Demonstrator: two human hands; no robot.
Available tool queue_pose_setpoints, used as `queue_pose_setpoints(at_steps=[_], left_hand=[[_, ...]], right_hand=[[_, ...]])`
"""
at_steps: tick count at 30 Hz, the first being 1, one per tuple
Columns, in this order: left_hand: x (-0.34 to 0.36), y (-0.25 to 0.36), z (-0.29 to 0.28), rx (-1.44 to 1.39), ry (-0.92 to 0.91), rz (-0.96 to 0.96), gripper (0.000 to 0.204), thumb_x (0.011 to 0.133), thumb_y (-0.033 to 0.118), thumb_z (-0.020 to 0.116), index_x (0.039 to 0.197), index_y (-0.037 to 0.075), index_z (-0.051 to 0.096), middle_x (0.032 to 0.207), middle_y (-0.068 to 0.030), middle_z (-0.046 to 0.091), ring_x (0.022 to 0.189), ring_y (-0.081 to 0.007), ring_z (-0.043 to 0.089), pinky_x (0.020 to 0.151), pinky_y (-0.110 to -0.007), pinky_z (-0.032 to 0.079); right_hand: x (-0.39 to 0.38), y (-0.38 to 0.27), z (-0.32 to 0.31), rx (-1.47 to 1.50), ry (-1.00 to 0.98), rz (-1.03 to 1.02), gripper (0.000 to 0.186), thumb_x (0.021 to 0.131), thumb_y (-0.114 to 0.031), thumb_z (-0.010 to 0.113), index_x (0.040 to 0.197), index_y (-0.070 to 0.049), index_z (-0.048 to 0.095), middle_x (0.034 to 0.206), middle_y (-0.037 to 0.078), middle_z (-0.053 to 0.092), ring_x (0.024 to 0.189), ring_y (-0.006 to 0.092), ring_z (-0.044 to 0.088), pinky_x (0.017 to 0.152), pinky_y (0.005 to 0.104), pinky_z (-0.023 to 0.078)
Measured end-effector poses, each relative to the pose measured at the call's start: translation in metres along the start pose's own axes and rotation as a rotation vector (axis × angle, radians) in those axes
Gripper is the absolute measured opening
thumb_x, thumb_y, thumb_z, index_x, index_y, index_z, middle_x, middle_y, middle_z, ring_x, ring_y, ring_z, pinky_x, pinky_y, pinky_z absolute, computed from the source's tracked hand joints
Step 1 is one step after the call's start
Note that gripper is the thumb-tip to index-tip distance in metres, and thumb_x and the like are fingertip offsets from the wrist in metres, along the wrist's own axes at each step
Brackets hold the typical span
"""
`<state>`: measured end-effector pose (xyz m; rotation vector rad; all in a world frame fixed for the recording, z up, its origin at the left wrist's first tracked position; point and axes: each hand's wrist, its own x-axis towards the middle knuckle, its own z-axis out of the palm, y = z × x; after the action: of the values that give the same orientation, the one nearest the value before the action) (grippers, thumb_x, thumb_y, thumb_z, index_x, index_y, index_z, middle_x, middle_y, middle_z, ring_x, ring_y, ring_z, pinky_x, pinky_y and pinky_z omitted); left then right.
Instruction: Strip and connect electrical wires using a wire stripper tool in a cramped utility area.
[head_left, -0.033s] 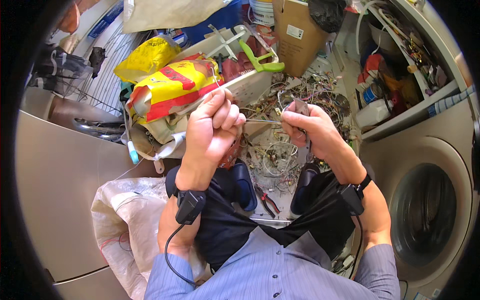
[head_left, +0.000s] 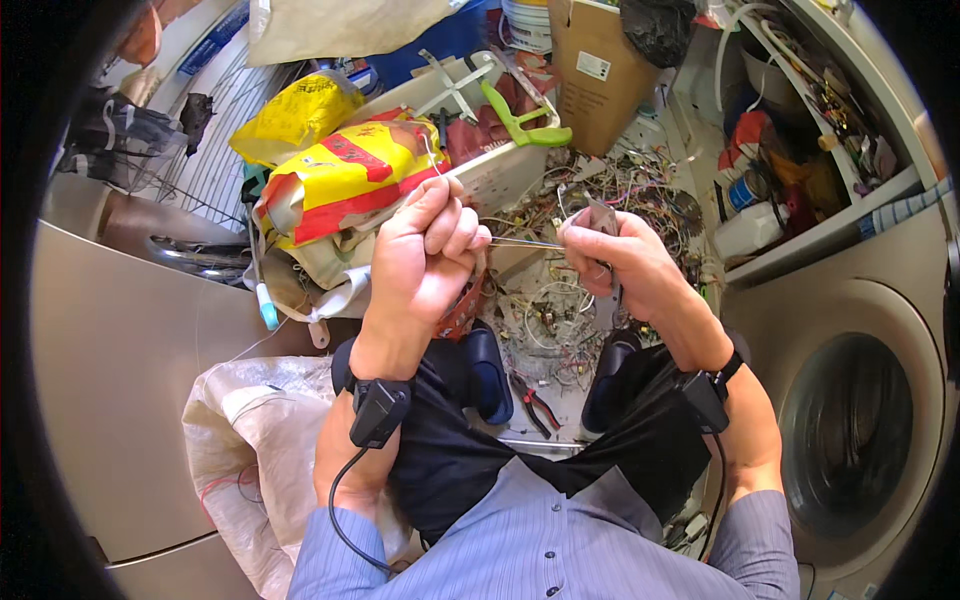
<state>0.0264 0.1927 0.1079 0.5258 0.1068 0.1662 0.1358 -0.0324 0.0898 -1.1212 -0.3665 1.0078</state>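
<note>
Thin wires (head_left: 530, 243) are stretched higher than the red-handled pliers (head_left: 535, 405); the left hand (head_left: 432, 235) has fingers closed around them, the right hand (head_left: 622, 252) pinches them beside a flat metal tool (head_left: 603, 218).

Left hand (head_left: 430, 235), right hand (head_left: 632, 255): were brightly, sharply captured
Shelf (head_left: 830, 222): was shadowed inside
Picture rim: was bent, blackened

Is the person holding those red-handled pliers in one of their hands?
No, the pliers lie on the floor between the two slippers.
</note>
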Motion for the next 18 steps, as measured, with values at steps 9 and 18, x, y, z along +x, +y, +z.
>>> queue_pose_setpoints(at_steps=[9, 18], left_hand=[[0.042, 0.001, -0.032, 0.006, 0.073, 0.015, 0.02, 0.105, 0.021, 0.054, 0.101, 0.004, 0.063, 0.061, 0.0002, 0.047, 0.064, -0.0167, 0.05, 0.069, -0.034, 0.047], [0.073, -0.001, -0.044, 0.003, 0.057, -0.005, 0.019, 0.105, 0.021, 0.054, 0.102, 0.004, 0.062, 0.072, -0.0026, 0.053, 0.073, -0.0188, 0.051, 0.064, -0.032, 0.043]], right_hand=[[0.026, 0.003, -0.011, -0.073, 0.101, 0.035, 0.015, 0.093, -0.012, 0.069, 0.083, -0.007, 0.059, 0.065, -0.004, 0.049, 0.053, 0.0041, 0.04, 0.048, 0.0223, 0.03], [0.037, 0.007, -0.018, -0.134, 0.144, 0.067, 0.016, 0.094, -0.016, 0.069, 0.085, -0.005, 0.063, 0.063, -0.004, 0.054, 0.051, 0.0031, 0.043, 0.045, 0.0213, 0.029]])
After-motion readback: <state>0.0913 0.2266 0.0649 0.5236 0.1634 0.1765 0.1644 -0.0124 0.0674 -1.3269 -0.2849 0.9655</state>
